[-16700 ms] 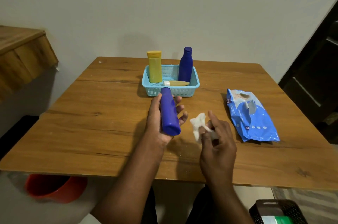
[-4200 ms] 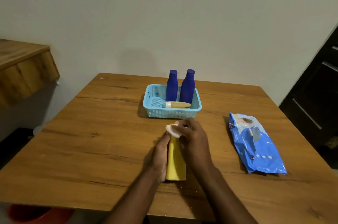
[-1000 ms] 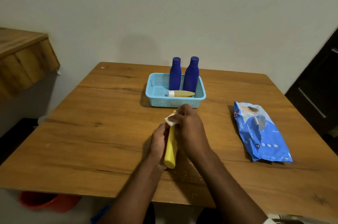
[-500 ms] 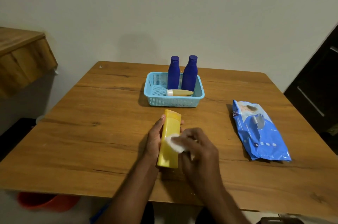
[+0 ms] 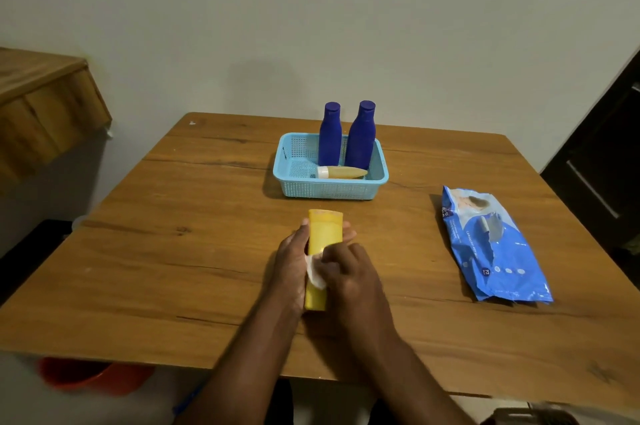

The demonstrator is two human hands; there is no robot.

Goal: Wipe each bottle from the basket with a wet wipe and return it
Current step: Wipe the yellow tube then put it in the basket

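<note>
In the head view, a yellow bottle [image 5: 323, 241] is held by the left hand [image 5: 290, 263], whose fingers are wrapped around its left side and back. The right hand [image 5: 346, 277] is closed on a white wipe [image 5: 314, 271], and the wipe is pressed against the middle of the bottle. The bottle is kept just above the table [image 5: 173, 251], close to the body. Its long axis runs away from the person, so the far end is pointed toward the basket [image 5: 301, 187].

The basket is placed straight ahead of both hands, well apart from them. Two blue bottles [image 5: 360, 140] are stood upright at its back, and a small tan bottle [image 5: 343, 172] is laid flat along its front wall. The left half of the basket is seen free. A blue pack [image 5: 491, 248] is found to the right of the right hand.

The wiping step is judged to be in progress. For the return, the left hand is the nearer one, since the bottle is already gripped by it.
</note>
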